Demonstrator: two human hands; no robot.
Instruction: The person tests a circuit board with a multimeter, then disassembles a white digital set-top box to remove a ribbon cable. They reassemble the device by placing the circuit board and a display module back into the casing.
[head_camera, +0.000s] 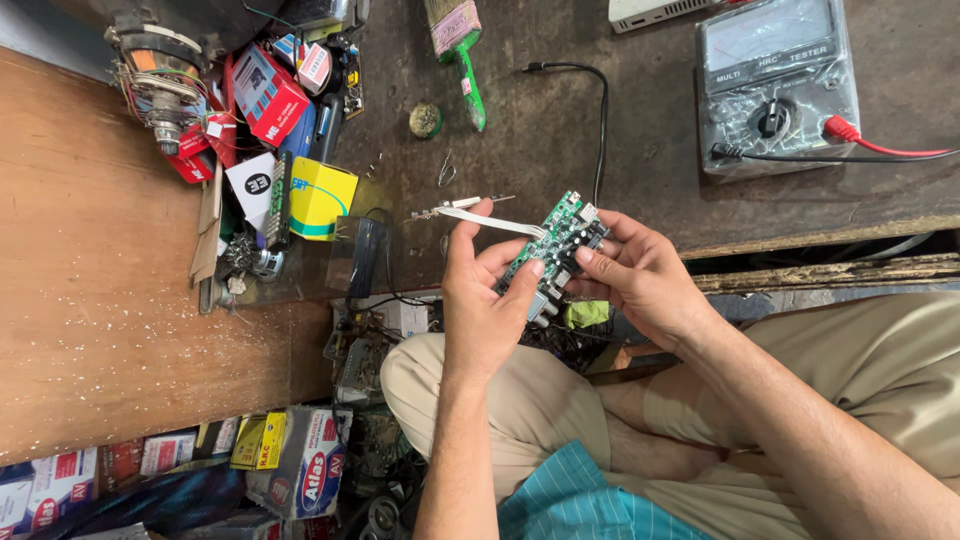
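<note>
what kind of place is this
Most likely a small electronics repair workshop. Both hands, left hand and right hand, hold a green circuit board over a worn workbench. On it sit an analogue multimeter with leads, a paintbrush and a heap of small parts boxes.

Head-worn camera is looking steeply down, close over the lap, the workbench filling the upper frame

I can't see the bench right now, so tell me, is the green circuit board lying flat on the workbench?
No, the green circuit board is held up between the left hand and the right hand, above the person's lap, off the workbench.
</note>
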